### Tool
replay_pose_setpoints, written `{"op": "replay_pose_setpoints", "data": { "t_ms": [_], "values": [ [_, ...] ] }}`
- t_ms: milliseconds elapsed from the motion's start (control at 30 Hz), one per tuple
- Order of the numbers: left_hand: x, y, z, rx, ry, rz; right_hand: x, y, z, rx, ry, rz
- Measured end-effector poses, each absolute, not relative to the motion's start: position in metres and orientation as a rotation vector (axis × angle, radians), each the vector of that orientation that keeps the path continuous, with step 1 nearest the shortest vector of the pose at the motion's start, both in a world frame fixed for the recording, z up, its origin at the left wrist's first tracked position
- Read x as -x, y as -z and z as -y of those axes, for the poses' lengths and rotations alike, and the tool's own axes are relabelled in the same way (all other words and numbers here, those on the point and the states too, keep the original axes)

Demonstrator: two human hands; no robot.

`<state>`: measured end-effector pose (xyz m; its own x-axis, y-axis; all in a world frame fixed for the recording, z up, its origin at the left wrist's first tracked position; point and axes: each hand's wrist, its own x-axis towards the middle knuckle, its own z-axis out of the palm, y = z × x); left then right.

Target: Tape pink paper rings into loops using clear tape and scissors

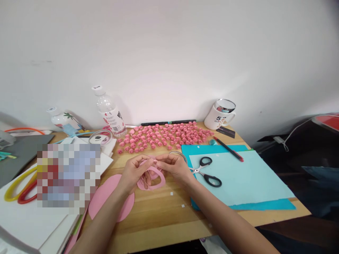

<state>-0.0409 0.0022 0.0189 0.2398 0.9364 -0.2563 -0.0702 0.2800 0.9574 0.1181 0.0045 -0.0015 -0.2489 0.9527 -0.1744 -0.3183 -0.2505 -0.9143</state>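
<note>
My left hand [136, 171] pinches a strip of pink paper cut into a spiral [159, 182], whose loose coils hang below the fingers. Opposite it, my right hand [172, 165] pinches the same strip, and the two sets of fingertips nearly meet. Under my left forearm lies a flat pink paper circle [107, 194]. Small rolled pink paper roses [159, 137] are spread across the table just beyond my hands. To the right of my right hand, black-handled scissors [196, 170] rest on light blue paper, their blade tips hidden behind that hand.
Light blue sheets [249, 176] cover the table's right side, with a red-and-black pen [229, 149] on top. A mug [217, 118] and a water bottle [109, 113] stand by the wall. Papers and yellow-and-red handles [19, 183] occupy the left. A tape roll [178, 154] sits behind my right hand.
</note>
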Motion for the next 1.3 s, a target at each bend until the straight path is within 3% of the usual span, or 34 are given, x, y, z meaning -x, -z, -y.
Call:
{"op": "replay_pose_setpoints", "data": {
  "t_ms": [1300],
  "values": [
    [0.0386,-0.0208,0.0000,-1.114,-0.870,-1.208,-0.1165,-0.0072,-0.0016,1.081,-1.506,0.901]
  ]
}}
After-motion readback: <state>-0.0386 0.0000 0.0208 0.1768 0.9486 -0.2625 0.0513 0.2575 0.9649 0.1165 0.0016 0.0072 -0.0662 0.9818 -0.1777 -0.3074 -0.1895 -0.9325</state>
